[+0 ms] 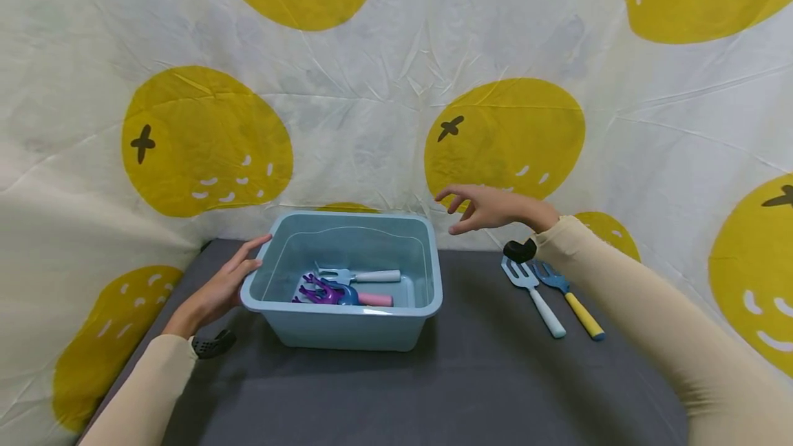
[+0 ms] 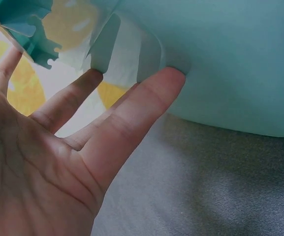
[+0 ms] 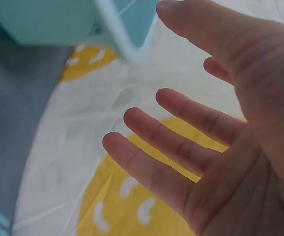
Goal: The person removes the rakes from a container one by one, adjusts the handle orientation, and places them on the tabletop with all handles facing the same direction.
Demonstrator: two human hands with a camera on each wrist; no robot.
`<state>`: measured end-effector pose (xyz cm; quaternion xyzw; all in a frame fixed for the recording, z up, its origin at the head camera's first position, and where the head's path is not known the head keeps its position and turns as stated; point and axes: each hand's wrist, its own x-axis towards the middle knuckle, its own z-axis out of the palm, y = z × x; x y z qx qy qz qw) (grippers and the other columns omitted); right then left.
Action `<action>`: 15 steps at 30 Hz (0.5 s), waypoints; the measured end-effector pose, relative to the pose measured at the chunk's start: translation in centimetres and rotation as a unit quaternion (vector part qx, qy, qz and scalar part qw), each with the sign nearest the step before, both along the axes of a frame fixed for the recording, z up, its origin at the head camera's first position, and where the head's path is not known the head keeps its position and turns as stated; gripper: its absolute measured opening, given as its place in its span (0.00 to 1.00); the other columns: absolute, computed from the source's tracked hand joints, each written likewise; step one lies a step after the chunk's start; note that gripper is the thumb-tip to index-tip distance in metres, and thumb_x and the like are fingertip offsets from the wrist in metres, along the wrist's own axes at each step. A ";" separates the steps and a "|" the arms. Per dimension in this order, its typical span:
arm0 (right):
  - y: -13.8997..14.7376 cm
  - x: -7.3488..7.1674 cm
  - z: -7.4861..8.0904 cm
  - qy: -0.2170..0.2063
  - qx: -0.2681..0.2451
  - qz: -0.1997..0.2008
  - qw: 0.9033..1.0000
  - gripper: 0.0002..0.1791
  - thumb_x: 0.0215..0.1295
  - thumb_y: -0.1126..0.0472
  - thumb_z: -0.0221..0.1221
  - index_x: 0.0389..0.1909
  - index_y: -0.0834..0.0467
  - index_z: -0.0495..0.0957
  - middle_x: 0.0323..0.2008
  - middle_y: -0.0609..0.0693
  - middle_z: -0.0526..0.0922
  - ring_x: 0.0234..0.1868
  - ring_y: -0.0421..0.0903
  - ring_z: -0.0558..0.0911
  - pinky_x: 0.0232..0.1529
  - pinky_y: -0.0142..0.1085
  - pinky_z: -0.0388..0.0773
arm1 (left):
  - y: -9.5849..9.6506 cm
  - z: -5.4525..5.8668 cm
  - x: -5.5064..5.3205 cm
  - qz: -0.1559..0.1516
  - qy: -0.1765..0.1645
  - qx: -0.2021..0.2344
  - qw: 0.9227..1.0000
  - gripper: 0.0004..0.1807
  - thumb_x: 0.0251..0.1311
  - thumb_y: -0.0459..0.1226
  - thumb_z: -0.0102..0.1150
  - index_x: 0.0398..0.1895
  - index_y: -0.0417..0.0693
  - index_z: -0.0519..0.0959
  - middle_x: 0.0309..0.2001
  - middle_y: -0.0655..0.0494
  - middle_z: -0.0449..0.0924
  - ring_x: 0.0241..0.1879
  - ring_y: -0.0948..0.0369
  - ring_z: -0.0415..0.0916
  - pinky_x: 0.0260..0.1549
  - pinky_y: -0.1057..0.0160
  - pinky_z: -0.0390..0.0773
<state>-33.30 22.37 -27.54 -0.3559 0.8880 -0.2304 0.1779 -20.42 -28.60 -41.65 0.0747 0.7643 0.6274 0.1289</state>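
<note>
A light blue plastic tub [image 1: 347, 330] stands on the dark tabletop. Inside it lie a light blue toy fork with a white handle [image 1: 376, 276], a purple claw-shaped tool [image 1: 322, 292] and a blue tool with a pink handle [image 1: 375, 300], partly overlapping. My left hand [image 1: 224, 286] is at the tub's left side; its fairly straight fingers [image 2: 154, 101] touch the wall near the rim. My right hand [image 1: 489, 208] hovers beyond the tub's right rim, fingers spread and loosely bent, with nothing in them [image 3: 201, 162].
To the right lie a light blue slotted spatula with a white handle [image 1: 545, 312] and a blue fork with a yellow handle [image 1: 582, 314], side by side under my right forearm. A white cloth [image 1: 372, 143] with yellow fruit shapes hangs right behind the table [image 1: 434, 391].
</note>
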 end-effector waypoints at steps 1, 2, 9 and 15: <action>-0.8 0.0 0.1 -0.003 0.000 0.004 1.000 0.38 0.65 0.54 0.71 0.73 0.52 0.65 0.62 0.62 0.76 0.52 0.58 0.84 0.49 0.47 0.84 | 0.0 0.0 0.0 0.001 0.000 -0.002 1.000 0.34 0.81 0.52 0.42 0.83 0.71 0.43 0.79 0.39 0.43 0.65 0.32 0.63 0.48 0.42 0.81; -1.6 -0.1 0.3 -0.006 0.000 0.009 1.000 0.38 0.65 0.54 0.71 0.73 0.52 0.65 0.62 0.61 0.76 0.52 0.58 0.84 0.49 0.46 0.84 | 0.0 0.0 0.0 0.002 -0.001 -0.003 1.000 0.34 0.81 0.53 0.42 0.83 0.71 0.43 0.79 0.39 0.43 0.66 0.31 0.62 0.49 0.42 0.81; -6.6 -0.7 -0.2 -0.017 0.018 0.061 0.998 0.37 0.66 0.55 0.70 0.72 0.51 0.65 0.63 0.63 0.76 0.53 0.57 0.85 0.50 0.45 0.83 | -0.1 -0.1 -0.2 0.007 -0.003 -0.001 1.000 0.34 0.80 0.53 0.43 0.83 0.71 0.44 0.79 0.40 0.44 0.64 0.34 0.65 0.50 0.43 0.81; -10.9 -1.0 -1.0 -0.028 0.059 0.099 0.993 0.38 0.67 0.55 0.69 0.75 0.52 0.64 0.65 0.62 0.75 0.54 0.52 0.85 0.55 0.45 0.81 | -0.1 -0.2 -0.3 0.004 -0.003 0.006 1.000 0.35 0.80 0.52 0.43 0.83 0.70 0.44 0.79 0.39 0.45 0.64 0.33 0.64 0.47 0.45 0.82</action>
